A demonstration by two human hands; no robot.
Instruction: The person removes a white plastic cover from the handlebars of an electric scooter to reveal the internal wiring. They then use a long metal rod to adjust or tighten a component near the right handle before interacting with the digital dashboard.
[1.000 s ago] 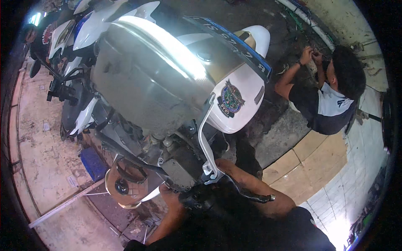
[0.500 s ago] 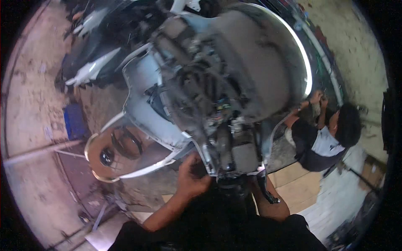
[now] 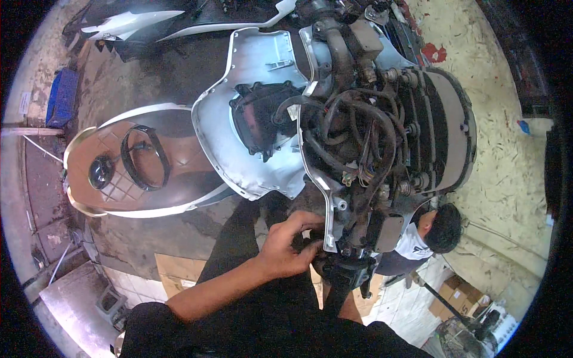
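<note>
My left hand (image 3: 292, 244) is at the lower end of a white body panel (image 3: 330, 230) on a partly stripped scooter. Its fingers and thumb are curled in, and their tips meet the panel's edge; what they pinch is hidden. Just beside that hand is a black handlebar grip (image 3: 341, 285). My right forearm (image 3: 352, 308) shows in part behind the grip, with the right hand itself out of sight. Above the hands, a bundle of dark hoses and wires (image 3: 373, 131) lies exposed. A dark boxy unit (image 3: 262, 119) is set in the wide white panel (image 3: 218, 131).
Left of me, a brown seat (image 3: 119, 140) carries a black ring-shaped part (image 3: 145, 158) and a round black part (image 3: 101, 172). A blue crate (image 3: 62, 97) stands beyond. At right, a person (image 3: 440, 230) crouches near cardboard boxes (image 3: 458, 298). White panels (image 3: 131, 21) lie at the top.
The view has shifted, so the scooter's front now sits farther right and the seat farther left. My left hand stays at the panel's lower end. Less of my right forearm shows.
</note>
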